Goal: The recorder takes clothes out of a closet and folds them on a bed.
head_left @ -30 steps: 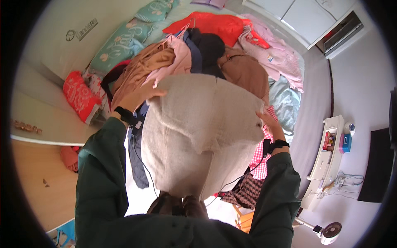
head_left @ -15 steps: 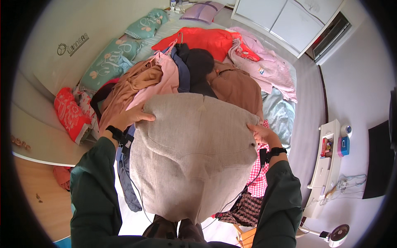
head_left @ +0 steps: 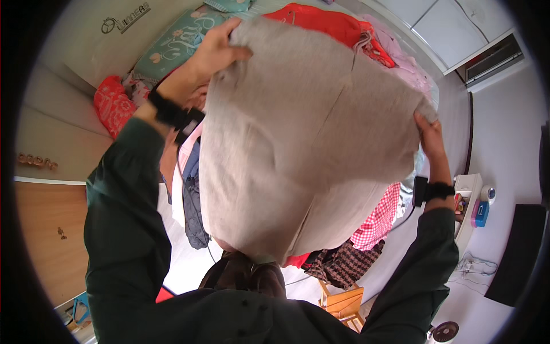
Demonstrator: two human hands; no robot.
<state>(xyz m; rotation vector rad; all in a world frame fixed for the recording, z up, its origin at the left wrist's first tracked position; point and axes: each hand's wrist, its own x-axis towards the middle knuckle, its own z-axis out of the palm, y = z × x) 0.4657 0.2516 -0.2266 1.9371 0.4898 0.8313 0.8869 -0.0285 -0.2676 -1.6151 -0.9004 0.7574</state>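
Note:
A wide beige-grey cloth garment [head_left: 303, 132] hangs spread out between my hands, its lower part reaching down to my legs. Its exact kind cannot be told; a long seam or slit runs down it. My left hand [head_left: 215, 54] pinches the upper left corner, thumb in front and fingers partly behind the cloth. At the upper right corner, my right hand [head_left: 431, 137] is closed on the edge, with some fingers hidden by the fabric. Most of the clothes heaped on the bed are covered by this garment.
Beyond it lie a red garment [head_left: 321, 20], pink clothing [head_left: 395, 49] and a green pillow [head_left: 177, 49] on the bed. Red-checked cloth [head_left: 378, 218] and brown patterned cloth [head_left: 346, 264] hang over a wooden chair [head_left: 344, 301]. A white cabinet [head_left: 467, 186] stands right.
Both hands have lifted the garment upward and away from me, and its right corner has swung further right. The view has tilted, hiding more of the bed.

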